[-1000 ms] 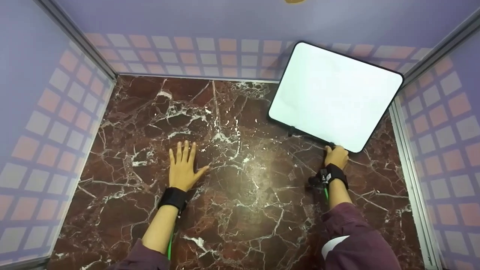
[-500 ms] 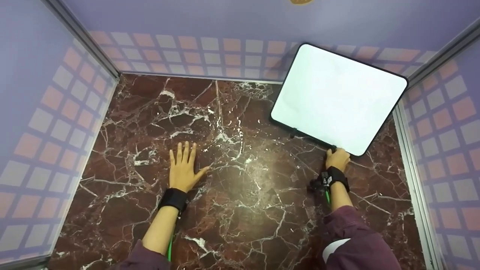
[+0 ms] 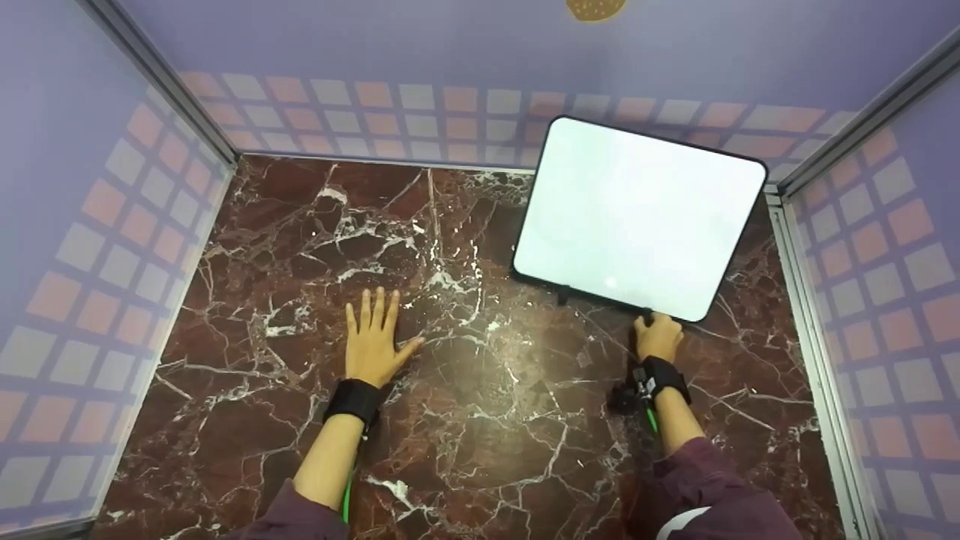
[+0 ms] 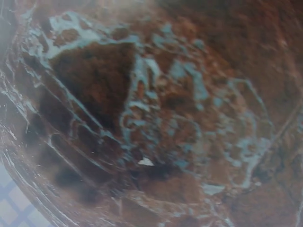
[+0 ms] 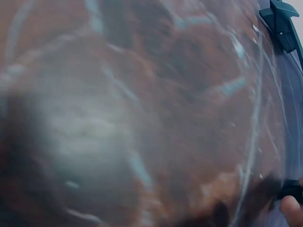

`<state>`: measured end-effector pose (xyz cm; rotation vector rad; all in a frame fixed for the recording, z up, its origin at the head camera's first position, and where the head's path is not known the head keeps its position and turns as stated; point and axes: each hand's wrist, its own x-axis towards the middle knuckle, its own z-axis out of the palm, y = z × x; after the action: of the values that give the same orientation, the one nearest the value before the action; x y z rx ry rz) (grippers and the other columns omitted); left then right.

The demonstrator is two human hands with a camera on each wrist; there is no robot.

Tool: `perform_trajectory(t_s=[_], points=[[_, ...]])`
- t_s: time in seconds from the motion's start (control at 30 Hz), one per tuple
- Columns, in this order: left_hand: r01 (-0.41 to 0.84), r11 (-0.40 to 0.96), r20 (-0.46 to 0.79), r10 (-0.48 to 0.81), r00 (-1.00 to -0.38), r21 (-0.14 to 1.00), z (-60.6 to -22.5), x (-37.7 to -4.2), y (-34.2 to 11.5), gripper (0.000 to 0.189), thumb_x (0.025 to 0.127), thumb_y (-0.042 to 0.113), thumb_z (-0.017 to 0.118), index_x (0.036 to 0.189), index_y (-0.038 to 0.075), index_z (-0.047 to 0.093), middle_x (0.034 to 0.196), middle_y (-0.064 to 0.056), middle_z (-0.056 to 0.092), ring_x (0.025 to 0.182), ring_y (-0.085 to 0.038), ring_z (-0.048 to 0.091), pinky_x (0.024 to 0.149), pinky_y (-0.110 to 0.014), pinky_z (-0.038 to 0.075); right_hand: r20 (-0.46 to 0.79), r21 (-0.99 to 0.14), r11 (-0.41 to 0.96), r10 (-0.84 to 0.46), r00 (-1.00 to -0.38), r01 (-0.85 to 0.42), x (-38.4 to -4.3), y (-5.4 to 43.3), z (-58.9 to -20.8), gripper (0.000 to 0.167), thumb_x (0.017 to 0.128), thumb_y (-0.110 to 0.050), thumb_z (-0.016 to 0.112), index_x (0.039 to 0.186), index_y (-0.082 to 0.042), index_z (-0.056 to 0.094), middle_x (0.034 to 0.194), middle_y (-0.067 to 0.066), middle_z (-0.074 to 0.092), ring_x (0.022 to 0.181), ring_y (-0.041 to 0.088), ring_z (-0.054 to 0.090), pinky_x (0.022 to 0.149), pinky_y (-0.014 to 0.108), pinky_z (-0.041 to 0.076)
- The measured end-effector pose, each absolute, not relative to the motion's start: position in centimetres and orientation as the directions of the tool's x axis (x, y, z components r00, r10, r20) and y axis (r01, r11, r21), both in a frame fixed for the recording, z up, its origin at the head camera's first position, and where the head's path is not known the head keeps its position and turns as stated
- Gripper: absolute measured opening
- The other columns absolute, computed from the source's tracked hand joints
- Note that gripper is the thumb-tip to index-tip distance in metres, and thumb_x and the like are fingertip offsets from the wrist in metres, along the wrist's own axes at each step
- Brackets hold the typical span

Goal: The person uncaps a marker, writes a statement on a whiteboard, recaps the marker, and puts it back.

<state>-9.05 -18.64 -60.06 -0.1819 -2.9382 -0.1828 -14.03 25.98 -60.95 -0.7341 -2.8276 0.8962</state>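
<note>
A white rectangular board with a thin black frame and rounded corners leans tilted at the back right of the marble-patterned table. Two small black clip-like feet stick out from its lower edge; the left foot shows in the head view. At the other foot, near the board's lower right corner, my right hand pinches with thumb and fingers. The right wrist view catches a fingertip against black plastic, and a black clip higher up. My left hand lies palm down on the table, fingers spread, holding nothing.
Purple walls with pink and grey squares enclose the table: the back wall, the left wall and the right wall. Metal rails run along the corners. Green cables trail from both black wrist straps.
The board has slid left and toward me, its top now lower in view, with my right hand still on its foot. My left hand stays nearly in place.
</note>
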Motion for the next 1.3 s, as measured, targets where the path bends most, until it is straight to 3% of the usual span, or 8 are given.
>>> perform_trajectory(t_s=[0.47,0.63,0.83,1.0,1.03,1.1,1.23,1.3], points=[[0.106,0.987,0.164,0.085,-0.983,0.124,-59.5,-8.9,-19.2,0.091,0.077,0.062,0.057,0.146,0.012,0.026,0.151,-0.017,0.028,0.142,-0.037,0.021,0.116,-0.058,0.013,0.025,-0.554,0.782,0.36,-0.933,0.287,-12.1,23.5,-61.5,0.022,0.083,-0.015,0.061,0.086,0.006,0.068,0.095,0.028,0.067,0.093,0.047,0.061,0.081,0.054,0.049],[0.102,0.986,0.165,0.08,-0.983,0.129,-59.5,-8.8,-19.2,0.091,0.077,0.061,0.058,0.147,0.013,0.025,0.152,-0.017,0.027,0.141,-0.037,0.022,0.116,-0.058,0.011,0.046,-0.557,0.789,0.342,-0.938,0.261,-11.2,22.5,-61.7,0.021,0.082,-0.014,0.062,0.087,0.005,0.069,0.093,0.026,0.068,0.089,0.046,0.063,0.073,0.054,0.051],[0.109,0.982,0.156,0.085,-0.984,0.155,-59.4,-8.6,-19.2,0.091,0.078,0.061,0.057,0.147,0.013,0.022,0.153,-0.016,0.023,0.142,-0.037,0.019,0.117,-0.058,0.008,0.176,-0.548,0.826,0.273,-0.946,0.137,-9.9,21.1,-62.1,0.018,0.079,-0.01,0.066,0.079,0.007,0.068,0.081,0.026,0.069,0.077,0.045,0.065,0.069,0.052,0.052],[0.117,0.983,0.163,0.094,-0.982,0.141,-59.2,-8.5,-19.2,0.094,0.08,0.079,0.022,0.148,0.013,0.021,0.153,-0.017,0.024,0.142,-0.037,0.019,0.116,-0.059,0.011,0.241,-0.535,0.843,0.223,-0.944,0.063,-8.7,19.8,-62.5,0.016,0.076,-0.009,0.068,0.08,0.007,0.068,0.079,0.026,0.069,0.075,0.042,0.066,0.068,0.051,0.053],[0.116,0.984,0.158,0.094,-0.983,0.139,-59.1,-8.5,-19.2,0.094,0.08,0.078,0.022,0.148,0.013,0.02,0.153,-0.016,0.023,0.142,-0.037,0.019,0.117,-0.058,0.01,0.243,-0.535,0.843,0.219,-0.945,0.058,-8.4,19.6,-62.5,0.017,0.076,-0.009,0.068,0.08,0.007,0.068,0.079,0.025,0.069,0.075,0.042,0.066,0.069,0.051,0.053],[0.113,0.984,0.157,0.091,-0.983,0.135,-59.0,-8.5,-19.2,0.092,0.081,0.077,0.028,0.148,0.014,0.02,0.153,-0.016,0.023,0.143,-0.036,0.018,0.117,-0.058,0.01,0.248,-0.537,0.842,0.211,-0.946,0.046,-7.9,19.1,-62.5,0.019,0.076,-0.009,0.068,0.084,0.007,0.069,0.082,0.026,0.069,0.078,0.042,0.066,0.072,0.051,0.054],[0.116,0.984,0.175,0.092,-0.98,0.133,-59.0,-8.5,-19.2,0.091,0.077,0.06,0.058,0.147,0.013,0.023,0.153,-0.016,0.024,0.142,-0.037,0.02,0.117,-0.058,0.011,0.266,-0.541,0.841,0.196,-0.944,0.022,-6.7,18.3,-62.5,0.02,0.076,-0.009,0.069,0.086,0.008,0.069,0.083,0.025,0.069,0.078,0.041,0.067,0.072,0.049,0.055],[0.12,0.984,0.196,0.092,-0.976,0.133,-59.1,-8.5,-19.2,0.091,0.076,0.059,0.059,0.147,0.012,0.025,0.152,-0.016,0.025,0.141,-0.037,0.021,0.116,-0.059,0.014,0.298,-0.531,0.847,0.18,-0.937,-0.006,-6.2,18.0,-62.7,0.02,0.075,-0.008,0.07,0.086,0.009,0.069,0.081,0.025,0.07,0.077,0.041,0.067,0.07,0.048,0.055]])
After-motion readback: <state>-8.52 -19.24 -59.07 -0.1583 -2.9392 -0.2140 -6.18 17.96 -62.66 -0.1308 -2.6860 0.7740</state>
